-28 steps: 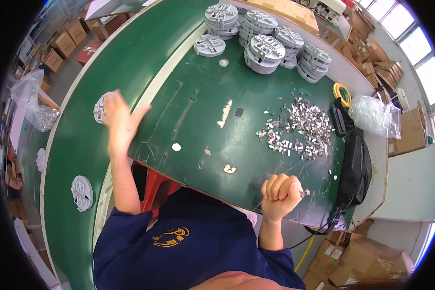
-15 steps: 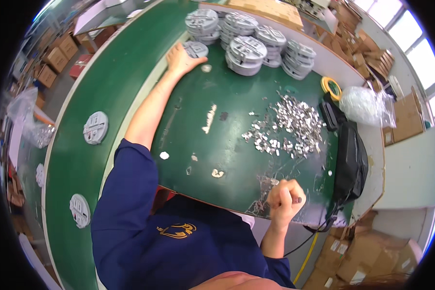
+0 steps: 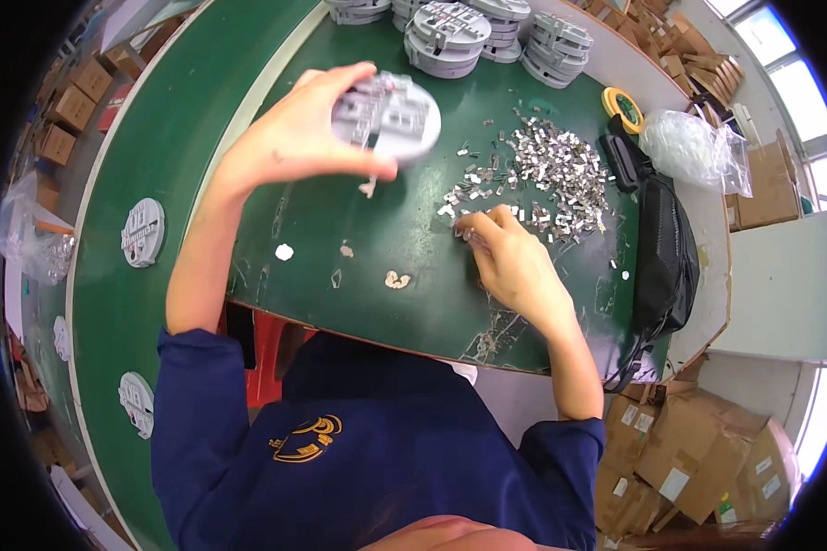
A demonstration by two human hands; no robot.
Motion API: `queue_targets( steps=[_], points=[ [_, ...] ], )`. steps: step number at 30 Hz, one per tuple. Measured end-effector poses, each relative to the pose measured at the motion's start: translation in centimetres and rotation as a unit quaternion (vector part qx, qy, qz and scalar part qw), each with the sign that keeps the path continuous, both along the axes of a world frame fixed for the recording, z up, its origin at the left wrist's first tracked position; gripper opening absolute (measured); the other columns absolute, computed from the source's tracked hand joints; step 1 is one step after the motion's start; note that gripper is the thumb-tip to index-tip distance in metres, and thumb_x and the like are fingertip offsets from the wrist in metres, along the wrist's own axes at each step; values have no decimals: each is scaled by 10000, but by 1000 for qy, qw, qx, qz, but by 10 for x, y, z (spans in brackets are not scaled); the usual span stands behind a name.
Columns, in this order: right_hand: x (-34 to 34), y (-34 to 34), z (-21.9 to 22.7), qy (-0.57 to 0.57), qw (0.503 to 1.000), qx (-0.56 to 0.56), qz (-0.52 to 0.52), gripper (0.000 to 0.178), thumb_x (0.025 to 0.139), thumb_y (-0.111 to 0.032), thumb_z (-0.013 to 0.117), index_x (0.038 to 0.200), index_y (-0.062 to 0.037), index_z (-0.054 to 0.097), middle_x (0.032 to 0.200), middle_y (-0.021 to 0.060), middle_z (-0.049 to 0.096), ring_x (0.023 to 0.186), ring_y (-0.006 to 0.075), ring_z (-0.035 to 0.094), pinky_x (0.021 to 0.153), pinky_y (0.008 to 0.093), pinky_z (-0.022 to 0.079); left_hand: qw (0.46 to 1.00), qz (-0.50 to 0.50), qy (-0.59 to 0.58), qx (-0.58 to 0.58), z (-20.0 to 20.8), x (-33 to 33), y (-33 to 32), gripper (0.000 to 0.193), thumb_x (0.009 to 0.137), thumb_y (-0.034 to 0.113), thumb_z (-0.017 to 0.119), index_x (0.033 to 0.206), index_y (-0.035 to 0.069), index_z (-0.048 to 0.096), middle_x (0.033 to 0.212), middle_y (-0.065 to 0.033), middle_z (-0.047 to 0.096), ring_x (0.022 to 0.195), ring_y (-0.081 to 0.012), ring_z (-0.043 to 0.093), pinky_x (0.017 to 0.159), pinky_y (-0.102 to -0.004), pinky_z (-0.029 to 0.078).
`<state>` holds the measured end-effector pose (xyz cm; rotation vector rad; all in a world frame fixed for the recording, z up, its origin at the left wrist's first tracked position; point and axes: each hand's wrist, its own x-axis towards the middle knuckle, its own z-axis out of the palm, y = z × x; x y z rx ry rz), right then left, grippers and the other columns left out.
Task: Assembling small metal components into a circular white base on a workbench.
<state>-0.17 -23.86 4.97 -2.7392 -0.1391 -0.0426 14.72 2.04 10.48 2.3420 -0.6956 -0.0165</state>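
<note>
Above the green table (image 3: 404,303), the left hand (image 3: 294,138) grips a grey round disc (image 3: 390,115), fingers clamped on its rim. The right hand (image 3: 515,262) pinches at the pile of metal clips (image 3: 551,174), fingertips together. Stacked discs (image 3: 469,28) wait behind; finished-looking ones lie on the belt (image 3: 143,231). Brown cardboard boxes (image 3: 689,459) stand lower right.

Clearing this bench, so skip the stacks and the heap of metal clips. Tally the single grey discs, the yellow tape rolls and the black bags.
single grey discs: 4, one in the left hand, three on the green belt
yellow tape roll: 1
black bag: 1
Total: 6
</note>
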Motion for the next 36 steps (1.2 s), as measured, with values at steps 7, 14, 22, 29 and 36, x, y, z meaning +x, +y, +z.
queue_targets(
  steps=[7,14,22,29,36],
  points=[
    [-28,7,19,2,986,162,-39,216,873,-48,626,1082,-62,677,975,141,633,794,375,668,727,454,531,953,-301,-2,17,-35,-88,33,1075,531,405,932,1423,32,464,1441,-169,464,1218,-358,422,1062,-464,379],
    [-26,12,-9,-19,992,118,-52,182,853,-11,673,1035,-17,688,878,120,628,724,300,629,696,365,509,939,-340,44,-40,-81,-124,1,1015,581,383,918,1425,45,466,1482,-163,422,1232,-386,410,1069,-477,365],
    [-28,12,-8,-24,978,187,-90,118,868,4,647,978,-28,675,899,135,657,708,307,661,630,383,501,952,-294,20,-80,-89,-135,-3,962,637,370,899,1421,28,458,1506,-173,384,1314,-395,395,1098,-493,350],
    [-48,20,7,17,944,312,-105,141,846,37,685,979,-9,695,810,63,665,602,86,540,530,250,384,979,-181,-10,-96,-96,-159,-16,879,679,358,883,1368,-20,489,1472,-184,417,1285,-398,437,1062,-477,403],
    [-54,31,8,-19,942,333,-38,189,805,77,717,971,-10,741,770,25,662,555,13,426,497,204,296,984,-118,-22,-134,-91,-149,-16,526,751,183,844,1198,7,628,1373,-148,530,1197,-332,492,968,-424,461]
  ],
)
